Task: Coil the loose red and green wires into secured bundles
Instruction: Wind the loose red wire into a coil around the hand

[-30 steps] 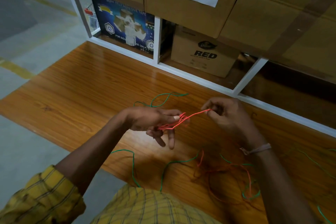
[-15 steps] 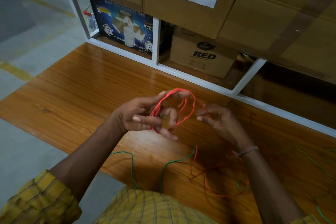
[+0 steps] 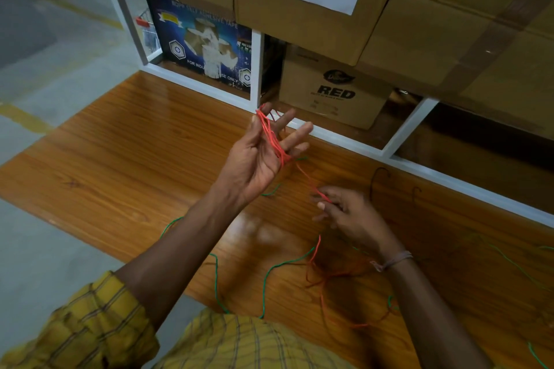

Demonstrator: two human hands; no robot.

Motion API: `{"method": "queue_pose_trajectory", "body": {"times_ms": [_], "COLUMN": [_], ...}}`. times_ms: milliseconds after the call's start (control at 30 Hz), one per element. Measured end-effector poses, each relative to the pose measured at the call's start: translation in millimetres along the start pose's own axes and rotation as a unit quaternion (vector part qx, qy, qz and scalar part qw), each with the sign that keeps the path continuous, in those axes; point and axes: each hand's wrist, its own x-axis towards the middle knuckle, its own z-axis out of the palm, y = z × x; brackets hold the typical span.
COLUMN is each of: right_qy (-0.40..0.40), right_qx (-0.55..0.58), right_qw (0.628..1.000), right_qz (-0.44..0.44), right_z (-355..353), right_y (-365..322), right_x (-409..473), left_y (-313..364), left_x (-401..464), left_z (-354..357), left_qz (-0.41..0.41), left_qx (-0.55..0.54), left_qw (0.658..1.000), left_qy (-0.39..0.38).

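**Red wire wound on the raised left hand, free end led to the right hand**

The left hand (image 3: pixel 257 156) is held up above the wooden table (image 3: pixel 120 165), palm toward the camera, fingers spread and pointing to the far side. Several turns of the red wire (image 3: pixel 271 136) lie over the palm. The long axis of this coil runs from the fingertips at the far end down to the base of the palm at the near end. The hand is open wide; the turns hang looped around the fingers rather than being clamped.

From the near end of the coil, one red strand slopes down and to the right to the right hand (image 3: pixel 347 213). This hand is low, near the table, and pinches the strand between fingertips.

The remaining red wire lies in loose loops on the table near the right forearm. The green wire (image 3: pixel 284 263) trails in loose curves across the near part of the table.
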Motion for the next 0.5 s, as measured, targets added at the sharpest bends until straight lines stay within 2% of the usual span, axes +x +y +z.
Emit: {"method": "queue_pose_trajectory", "body": {"times_ms": [100,200,300,400,433,500], "right_qy": [-0.002,-0.017,-0.012,0.029,0.047,0.088], "right_qx": [0.009,0.047,0.061,0.046,0.037,0.04], "right_qw": [1.0,0.999,0.998,0.998,0.998,0.995], "right_qz": [-0.004,0.004,0.014,0.026,0.025,0.021], "right_z": [1,-2,-2,-2,-2,-1], "right_y": [-2,-7,-13,-19,-19,-20], "right_x": [-2,-6,-8,-6,-6,-5], "left_y": [-8,-15,-21,-30,-34,-37], "left_x": [2,3,2,3,2,1], "left_z": [6,0,-16,-22,-22,-22], "left_qz": [0.039,0.079,0.114,0.094,0.081,0.044], "left_qx": [0.155,0.36,0.588,0.736,0.765,0.796], "left_qw": [0.985,0.926,0.801,0.669,0.637,0.602], "left_qy": [0.071,0.086,-0.008,-0.048,-0.045,-0.041]}}
